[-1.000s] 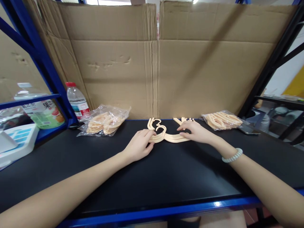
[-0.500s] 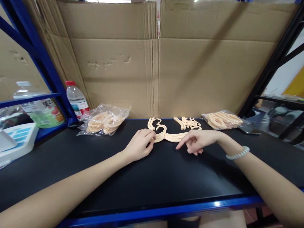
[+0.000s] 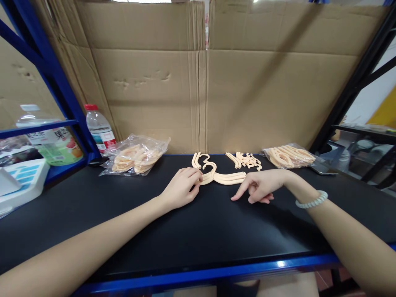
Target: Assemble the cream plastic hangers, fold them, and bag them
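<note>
A beige plastic clothes hanger (image 3: 229, 178) lies flat on the black tabletop in front of me, its hook curving up toward the far side. My left hand (image 3: 182, 187) rests at the hanger's left arm, with bent fingers closed over its end, so that end is hidden. Just right of the hanger, my right hand (image 3: 258, 187) holds nothing. Its index finger points down at the tabletop while the other fingers curl in. Behind the hanger lie loose hanger arms and a hook (image 3: 198, 160), more straight arms (image 3: 233, 160) and a pile of small hooks (image 3: 249, 161).
A clear bag of beige hanger parts (image 3: 136, 156) sits at the left, and another bag (image 3: 287, 156) at the right beside a phone (image 3: 323, 169). A red-capped bottle (image 3: 100, 132) stands back left. Cardboard (image 3: 148, 90) walls the rear.
My right hand has shifted slightly right and nearer to me, uncovering the hanger's right end. My left hand stays on the left arm.
</note>
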`<state>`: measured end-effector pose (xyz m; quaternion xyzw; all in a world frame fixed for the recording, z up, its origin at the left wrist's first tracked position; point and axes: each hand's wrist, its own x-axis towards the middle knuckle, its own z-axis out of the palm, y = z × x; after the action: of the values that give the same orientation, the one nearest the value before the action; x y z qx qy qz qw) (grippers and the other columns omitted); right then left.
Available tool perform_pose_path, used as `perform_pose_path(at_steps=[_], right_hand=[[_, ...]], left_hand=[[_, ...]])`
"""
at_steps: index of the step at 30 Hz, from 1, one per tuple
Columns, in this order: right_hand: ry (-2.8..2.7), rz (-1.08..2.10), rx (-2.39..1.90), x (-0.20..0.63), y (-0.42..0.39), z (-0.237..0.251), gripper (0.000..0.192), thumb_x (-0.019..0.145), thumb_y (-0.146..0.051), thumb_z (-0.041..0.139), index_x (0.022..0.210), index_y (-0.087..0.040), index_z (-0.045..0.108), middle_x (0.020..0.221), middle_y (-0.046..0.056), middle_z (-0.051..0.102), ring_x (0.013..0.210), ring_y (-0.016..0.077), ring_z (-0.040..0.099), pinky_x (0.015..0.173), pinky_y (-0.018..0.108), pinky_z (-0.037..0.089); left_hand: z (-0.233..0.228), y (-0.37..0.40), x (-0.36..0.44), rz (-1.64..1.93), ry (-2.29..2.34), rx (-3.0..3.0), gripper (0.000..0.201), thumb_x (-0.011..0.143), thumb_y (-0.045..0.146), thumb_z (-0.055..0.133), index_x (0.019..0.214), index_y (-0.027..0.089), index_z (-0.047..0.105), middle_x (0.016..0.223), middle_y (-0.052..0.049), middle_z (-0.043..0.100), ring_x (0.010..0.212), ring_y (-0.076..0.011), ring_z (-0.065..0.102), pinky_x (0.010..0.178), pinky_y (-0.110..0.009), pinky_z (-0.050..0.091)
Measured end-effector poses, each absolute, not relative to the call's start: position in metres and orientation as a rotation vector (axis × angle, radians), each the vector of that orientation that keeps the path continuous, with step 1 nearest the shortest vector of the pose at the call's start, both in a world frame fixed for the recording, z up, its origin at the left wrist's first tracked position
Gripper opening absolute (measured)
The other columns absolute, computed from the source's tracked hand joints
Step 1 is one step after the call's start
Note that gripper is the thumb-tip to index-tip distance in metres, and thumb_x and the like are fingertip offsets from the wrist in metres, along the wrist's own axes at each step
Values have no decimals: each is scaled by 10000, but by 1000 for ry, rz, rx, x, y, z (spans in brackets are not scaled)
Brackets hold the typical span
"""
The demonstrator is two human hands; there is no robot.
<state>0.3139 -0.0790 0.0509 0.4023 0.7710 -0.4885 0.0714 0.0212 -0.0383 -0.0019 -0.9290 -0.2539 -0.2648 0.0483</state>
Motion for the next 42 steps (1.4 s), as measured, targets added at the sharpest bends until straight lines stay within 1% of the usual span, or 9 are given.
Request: perform_pose_path(at_steps=[4, 16, 29, 36, 42], right_hand=[[2307, -1447, 1219, 318, -80, 53, 453, 807, -158, 573, 1257, -199, 604, 464, -73, 555, 339, 41, 428, 360, 127, 376], [2317, -1446, 1203, 321, -77, 50, 460, 809, -161, 582, 1266, -212, 595, 470, -77, 556, 353, 43, 445, 371, 130, 382], [2336, -1477, 1212, 321, -74, 46, 435, 799, -188, 598, 1234, -180, 621, 462, -74, 549, 343, 40, 429, 353, 127, 371], [2323, -1489, 1211, 321, -76, 46, 358, 782, -209, 622, 1131, -170, 690, 437, -74, 534, 340, 39, 427, 348, 122, 370], [2171, -1535, 1078, 312, -83, 51, 301, 770, -323, 694, 1001, -135, 740, 461, -55, 557, 366, 32, 442, 368, 114, 365]], left_hand=[[-2, -38, 21, -811, -767, -2830, 151, 805, 89, 467, 889, 193, 535, 1066, -63, 627, 994, -222, 577, 892, -392, 434], [-1, -38, 22, -808, -765, -2829, 163, 792, 79, 474, 882, 195, 546, 1063, -59, 632, 989, -220, 580, 887, -387, 435], [-1, -39, 22, -806, -765, -2830, 159, 795, 88, 467, 877, 195, 552, 1078, -63, 629, 998, -225, 579, 899, -400, 433], [-2, -38, 21, -814, -771, -2829, 146, 810, 95, 466, 874, 196, 550, 1105, -66, 621, 1019, -227, 573, 911, -402, 427], [-1, -39, 21, -805, -765, -2827, 139, 823, 104, 459, 876, 195, 550, 1120, -69, 615, 1034, -227, 571, 916, -401, 427]])
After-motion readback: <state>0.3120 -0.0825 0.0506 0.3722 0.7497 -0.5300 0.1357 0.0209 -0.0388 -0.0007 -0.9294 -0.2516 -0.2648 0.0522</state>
